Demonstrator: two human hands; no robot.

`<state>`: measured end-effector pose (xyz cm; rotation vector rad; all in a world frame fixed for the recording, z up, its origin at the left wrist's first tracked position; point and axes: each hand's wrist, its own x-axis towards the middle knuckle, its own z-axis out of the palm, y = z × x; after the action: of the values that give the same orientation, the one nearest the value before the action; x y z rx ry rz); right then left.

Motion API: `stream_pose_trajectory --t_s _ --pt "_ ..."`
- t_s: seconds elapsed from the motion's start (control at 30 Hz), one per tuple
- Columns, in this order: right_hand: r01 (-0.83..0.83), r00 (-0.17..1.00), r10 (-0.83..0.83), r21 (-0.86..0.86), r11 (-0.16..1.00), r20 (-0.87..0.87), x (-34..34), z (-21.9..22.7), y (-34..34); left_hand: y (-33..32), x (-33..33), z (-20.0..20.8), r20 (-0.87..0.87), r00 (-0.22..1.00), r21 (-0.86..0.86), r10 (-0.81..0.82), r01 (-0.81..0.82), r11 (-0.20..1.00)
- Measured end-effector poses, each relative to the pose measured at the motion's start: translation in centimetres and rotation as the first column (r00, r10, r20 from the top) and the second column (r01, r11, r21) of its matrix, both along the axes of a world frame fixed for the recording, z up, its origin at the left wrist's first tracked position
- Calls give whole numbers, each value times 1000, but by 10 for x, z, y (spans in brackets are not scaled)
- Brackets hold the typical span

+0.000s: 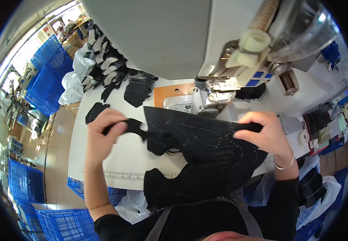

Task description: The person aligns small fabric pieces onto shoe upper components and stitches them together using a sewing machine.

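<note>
A large black shoe-upper-like piece [198, 136] with pale dashed marking lines spreads across the front of the sewing machine [174, 36]. One end is pinched by my right hand [262, 132], thumb underneath and fingers over it. My left hand [106, 126] is closed on a smaller curved black piece [135, 126], whose tip reaches the large piece's left edge. A further black part [170, 186] hangs over the near table edge towards my lap. Behind the large piece, the metal needle plate [178, 102] shows on its orange base.
A fanned stack of black pieces [138, 88] lies left of the needle plate, with a heap of black and grey pieces [107, 60] beyond. Another small black stack [95, 111] is behind my left hand. Blue crates [65, 225] and a white plastic bag [74, 78] stand at the left.
</note>
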<state>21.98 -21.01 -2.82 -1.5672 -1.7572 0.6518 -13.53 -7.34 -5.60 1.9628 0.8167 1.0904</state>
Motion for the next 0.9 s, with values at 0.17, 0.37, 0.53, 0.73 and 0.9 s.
stream_pose_trajectory --t_s 0.17,0.37,0.53,0.73,0.9 --pt "-200 973 223 281 939 -53 -22 8 10 -20 93 31 -166 927 126 -336 358 925" --pt "-159 982 183 342 926 -40 -15 1 15 -23 120 23 -6 956 55 -295 295 954" --pt "-142 979 180 314 939 -94 -9 0 20 -14 122 29 -98 948 154 -304 316 936" --pt "-132 983 162 279 951 -86 -7 1 23 -5 127 42 -152 940 115 -307 325 939" --pt "2 945 -9 -21 1000 -327 -6 4 26 9 127 47 -223 941 34 -256 270 962"
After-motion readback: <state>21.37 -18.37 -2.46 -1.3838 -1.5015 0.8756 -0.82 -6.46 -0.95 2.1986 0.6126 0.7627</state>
